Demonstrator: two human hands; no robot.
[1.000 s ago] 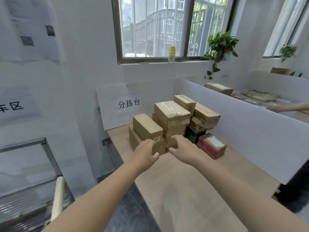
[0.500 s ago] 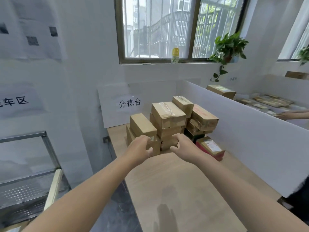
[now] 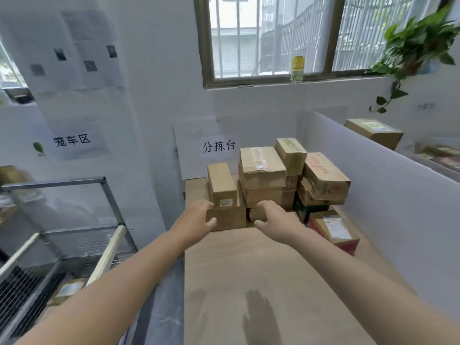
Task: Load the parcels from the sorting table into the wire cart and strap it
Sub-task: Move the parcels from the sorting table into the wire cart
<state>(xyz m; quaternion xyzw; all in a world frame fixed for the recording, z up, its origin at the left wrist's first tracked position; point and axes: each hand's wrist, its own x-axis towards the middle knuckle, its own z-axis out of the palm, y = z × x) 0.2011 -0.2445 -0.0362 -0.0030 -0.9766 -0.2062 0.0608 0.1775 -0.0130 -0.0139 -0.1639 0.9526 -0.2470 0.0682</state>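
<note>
Several brown parcels are stacked at the far end of the wooden sorting table [image 3: 273, 270]. My left hand [image 3: 195, 221] grips the left front corner of the lower carton [image 3: 230, 217], thumb on its front face. A long carton [image 3: 221, 183] lies on top of that one. My right hand [image 3: 275, 220] is at the gap right of the lower carton, fingers curled against a small carton [image 3: 256, 214] under the middle stack; whether it holds anything is unclear. The wire cart [image 3: 104, 195] stands to the left, below table height, with a parcel [image 3: 67, 290] inside.
A white partition [image 3: 398, 195] runs along the table's right side, with more parcels beyond it. A red-edged labelled parcel [image 3: 334, 229] lies by the partition. Ahead are a white wall with signs and a window. Grey floor separates cart and table.
Both hands have moved forward to the front of the stack. My left hand now wraps the lower carton's corner. The view has shifted left, showing more of the cart.
</note>
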